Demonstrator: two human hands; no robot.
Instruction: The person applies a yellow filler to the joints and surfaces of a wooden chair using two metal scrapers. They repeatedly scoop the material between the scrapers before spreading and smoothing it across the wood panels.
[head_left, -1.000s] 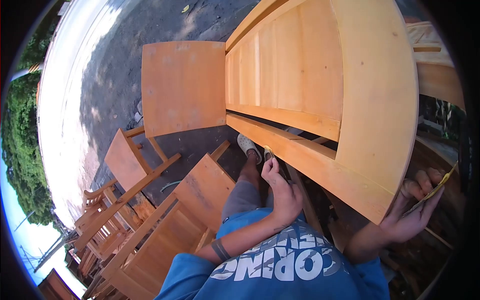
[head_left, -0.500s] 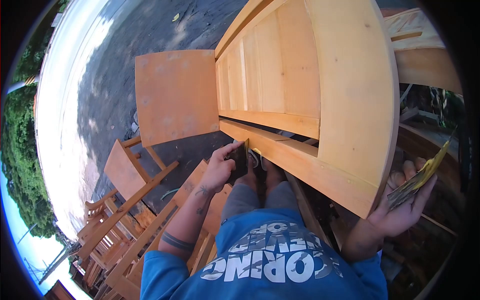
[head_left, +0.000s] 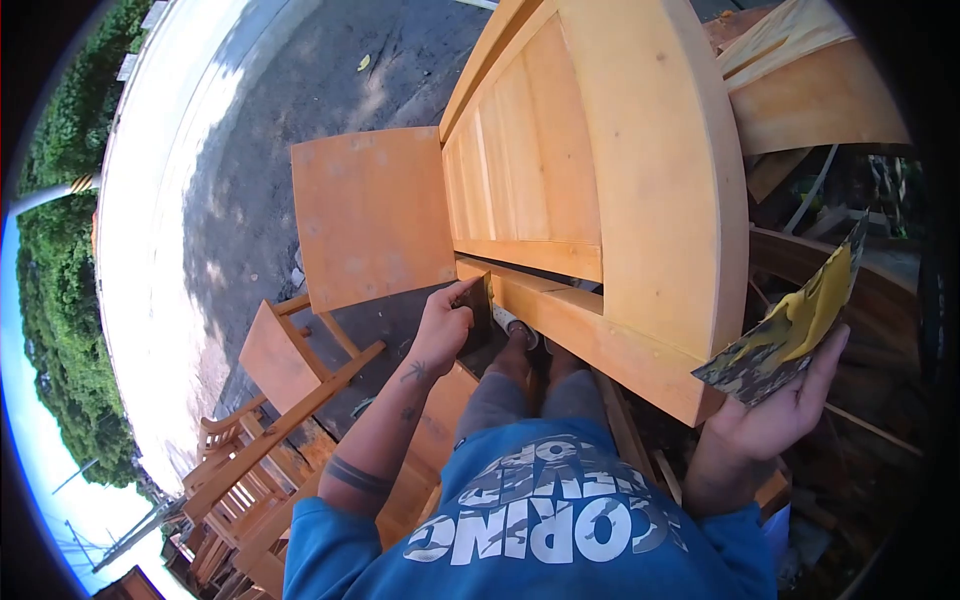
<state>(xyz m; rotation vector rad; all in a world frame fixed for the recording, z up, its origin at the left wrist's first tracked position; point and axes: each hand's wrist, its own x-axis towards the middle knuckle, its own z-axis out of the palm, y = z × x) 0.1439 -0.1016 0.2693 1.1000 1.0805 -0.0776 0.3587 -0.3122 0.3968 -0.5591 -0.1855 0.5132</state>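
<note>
My left hand is closed around a dark flat filler spreader. The spreader's edge meets the lower rail of a large panelled wooden furniture piece, near the rail's far end. My right hand grips a dark, smeared flat sheet from below, at the near corner of the wood. A thick layer of yellow filler lies on this sheet. Thin yellowish smears show along the joint close to the near end of the rail.
A square reddish-brown wooden board adjoins the panelled piece's far end. Wooden chairs and frames crowd the left. More curved wooden parts stand at the right. My feet are beneath the rail.
My right hand has tilted the filler sheet so its yellow-covered face shows more broadly. My left hand stays at the rail with the spreader. The whole view has shifted slightly.
</note>
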